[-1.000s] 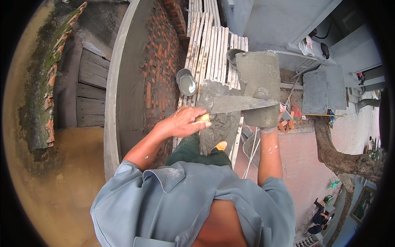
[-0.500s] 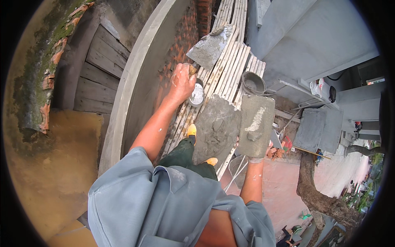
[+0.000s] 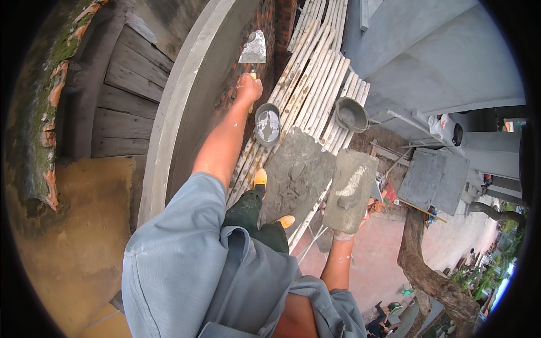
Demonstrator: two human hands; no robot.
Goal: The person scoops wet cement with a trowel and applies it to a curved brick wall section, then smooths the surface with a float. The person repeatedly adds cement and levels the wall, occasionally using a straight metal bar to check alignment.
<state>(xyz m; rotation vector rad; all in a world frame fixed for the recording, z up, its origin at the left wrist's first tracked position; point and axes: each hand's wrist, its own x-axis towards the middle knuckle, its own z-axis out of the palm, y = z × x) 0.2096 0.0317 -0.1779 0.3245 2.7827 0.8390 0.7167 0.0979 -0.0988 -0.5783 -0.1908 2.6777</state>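
My left hand (image 3: 248, 87) grips a trowel (image 3: 252, 50), its mortar-streaked blade raised against the brick wall (image 3: 271, 25) beside the plastered strip (image 3: 190, 107). My right hand (image 3: 344, 232), mostly hidden, holds a grey, mortar-coated board (image 3: 348, 174) from below; a lump and a pale streak lie on its top. Left of that board, a heap of wet mortar (image 3: 293, 172) lies by my yellow boots (image 3: 260, 179). An oval tub of water (image 3: 267, 124) rests below my left hand.
I stand on a platform of bamboo poles (image 3: 313, 84). A round bucket (image 3: 352, 115) sits on it. To the right are a grey wall (image 3: 428, 56), slabs (image 3: 431, 180), a tree trunk (image 3: 417, 253) and a drop to pink paving (image 3: 372, 259), where another person (image 3: 380, 321) is partly visible.
The trowel left the board and rose up and leftward to the brick wall, its blade now upright. The board in my right hand shifted slightly lower in view. The view turned with me.
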